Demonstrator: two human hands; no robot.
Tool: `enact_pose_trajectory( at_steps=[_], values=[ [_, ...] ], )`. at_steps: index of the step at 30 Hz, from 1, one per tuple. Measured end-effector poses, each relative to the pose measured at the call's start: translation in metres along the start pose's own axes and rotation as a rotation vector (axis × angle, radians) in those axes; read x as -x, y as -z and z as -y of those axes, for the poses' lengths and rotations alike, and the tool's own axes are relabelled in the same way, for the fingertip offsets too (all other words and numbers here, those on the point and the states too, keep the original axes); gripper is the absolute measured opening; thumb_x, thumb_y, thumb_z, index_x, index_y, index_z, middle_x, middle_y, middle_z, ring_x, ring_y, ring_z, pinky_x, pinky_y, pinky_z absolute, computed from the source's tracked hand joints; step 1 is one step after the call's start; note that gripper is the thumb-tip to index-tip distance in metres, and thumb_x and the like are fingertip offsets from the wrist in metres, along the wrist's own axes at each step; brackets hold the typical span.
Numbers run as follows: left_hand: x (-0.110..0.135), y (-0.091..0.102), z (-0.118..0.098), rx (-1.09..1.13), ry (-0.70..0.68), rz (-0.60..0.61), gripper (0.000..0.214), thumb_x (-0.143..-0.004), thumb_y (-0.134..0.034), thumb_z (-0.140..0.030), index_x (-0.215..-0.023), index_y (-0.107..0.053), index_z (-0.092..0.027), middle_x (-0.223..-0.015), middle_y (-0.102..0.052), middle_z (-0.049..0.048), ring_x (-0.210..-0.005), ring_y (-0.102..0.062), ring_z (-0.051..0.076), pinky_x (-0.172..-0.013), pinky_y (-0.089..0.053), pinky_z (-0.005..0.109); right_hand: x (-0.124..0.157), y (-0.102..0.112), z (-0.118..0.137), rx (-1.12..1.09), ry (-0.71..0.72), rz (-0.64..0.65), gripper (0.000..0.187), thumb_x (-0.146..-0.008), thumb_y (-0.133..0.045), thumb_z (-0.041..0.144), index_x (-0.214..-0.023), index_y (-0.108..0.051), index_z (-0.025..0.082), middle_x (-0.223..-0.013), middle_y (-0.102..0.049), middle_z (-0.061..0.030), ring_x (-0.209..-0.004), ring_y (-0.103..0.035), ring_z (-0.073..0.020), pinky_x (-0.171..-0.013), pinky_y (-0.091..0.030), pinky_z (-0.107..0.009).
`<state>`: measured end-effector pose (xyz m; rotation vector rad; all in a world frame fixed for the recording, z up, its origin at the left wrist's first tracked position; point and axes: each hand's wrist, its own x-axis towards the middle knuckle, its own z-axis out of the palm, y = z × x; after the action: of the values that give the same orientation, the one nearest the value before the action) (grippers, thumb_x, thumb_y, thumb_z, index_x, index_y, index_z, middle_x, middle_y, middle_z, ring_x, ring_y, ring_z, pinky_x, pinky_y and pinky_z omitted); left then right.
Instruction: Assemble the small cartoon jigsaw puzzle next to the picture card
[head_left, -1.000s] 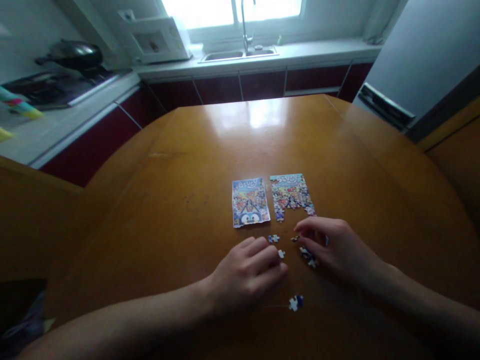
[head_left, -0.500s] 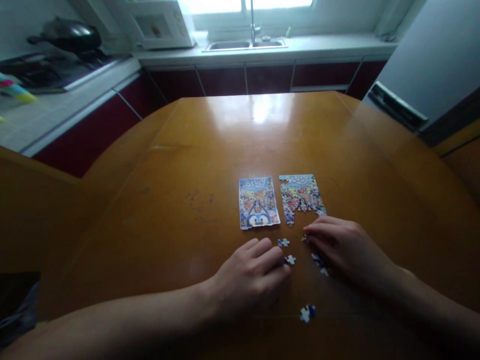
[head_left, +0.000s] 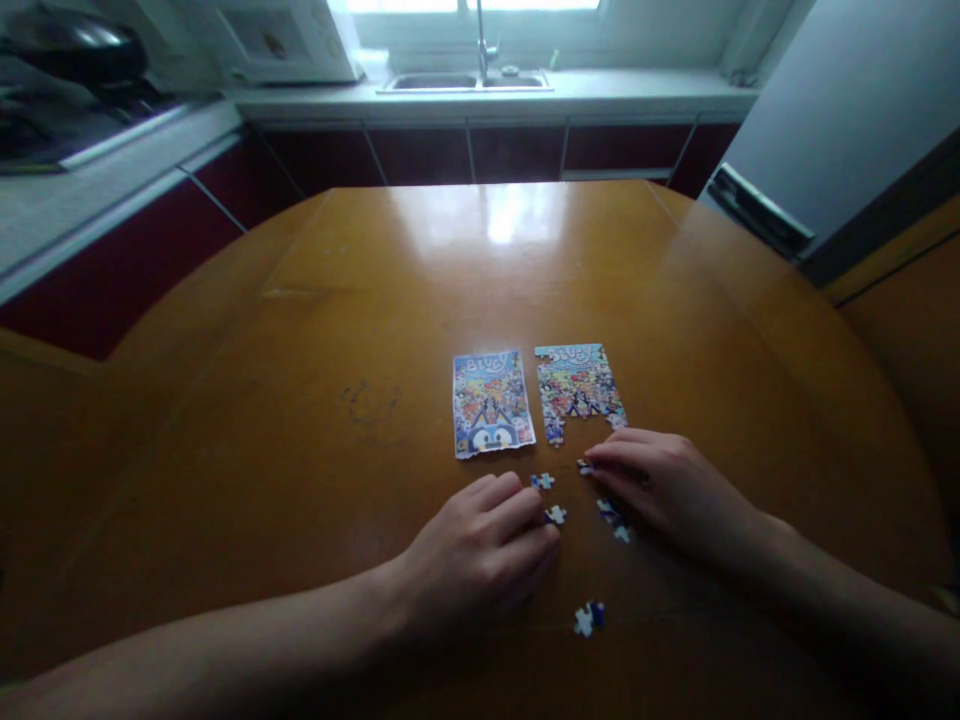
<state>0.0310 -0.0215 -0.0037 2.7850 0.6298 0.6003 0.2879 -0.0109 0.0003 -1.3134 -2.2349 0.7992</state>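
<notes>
Between the thumb and fingertips of my right hand (head_left: 660,475) is a small jigsaw piece (head_left: 584,466), just below the gap in the partly joined jigsaw puzzle (head_left: 577,382). My left hand (head_left: 484,540) rests on the table with its fingers curled; whatever is under them is hidden. Close to its fingertips lie a loose piece (head_left: 556,515) and another piece (head_left: 543,481). More loose pieces (head_left: 615,518) lie below my right hand, and others (head_left: 589,617) sit nearer to me. A printed picture sheet (head_left: 493,400) lies left of the puzzle.
The brown wooden table (head_left: 390,300) fills most of the view. Beyond it stand a counter with a sink (head_left: 465,82), a microwave (head_left: 277,40) and a dark pan (head_left: 82,45) on the stove. A fridge (head_left: 832,110) is at the right.
The whole view has shifted, so the table and puzzle appear further left. The piece at my right fingertips has turned slightly and sits a little nearer the puzzle. My left hand stays curled.
</notes>
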Motion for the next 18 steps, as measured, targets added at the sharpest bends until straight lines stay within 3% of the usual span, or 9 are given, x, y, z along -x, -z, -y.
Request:
enact_pose_trajectory(
  at_steps=[12,18],
  values=[
    [0.001,0.0,0.0,-0.034,-0.036,0.03,0.016,-0.095,-0.052,-0.019,-0.082,-0.06,-0.016,-0.08,-0.054,0.0033,-0.068,-0.044,0.015,-0.06,-0.039,0.03,-0.019,-0.005,-0.002,0.122,0.165,-0.05,0.014,-0.095,-0.058,0.023,-0.096,-0.072,0.019,-0.092,-0.061,-0.0057,-0.085,-0.055,-0.0172,-0.077,-0.048,-0.033],
    [0.003,-0.001,0.002,-0.014,-0.035,0.021,0.016,-0.095,-0.053,-0.018,-0.08,-0.059,-0.016,-0.078,-0.054,0.0034,-0.067,-0.043,0.014,-0.059,-0.038,0.03,-0.029,-0.005,-0.004,0.141,0.18,-0.068,0.014,-0.094,-0.059,0.023,-0.092,-0.072,0.019,-0.09,-0.061,-0.0055,-0.086,-0.054,-0.0182,-0.079,-0.047,-0.035]
  ],
)
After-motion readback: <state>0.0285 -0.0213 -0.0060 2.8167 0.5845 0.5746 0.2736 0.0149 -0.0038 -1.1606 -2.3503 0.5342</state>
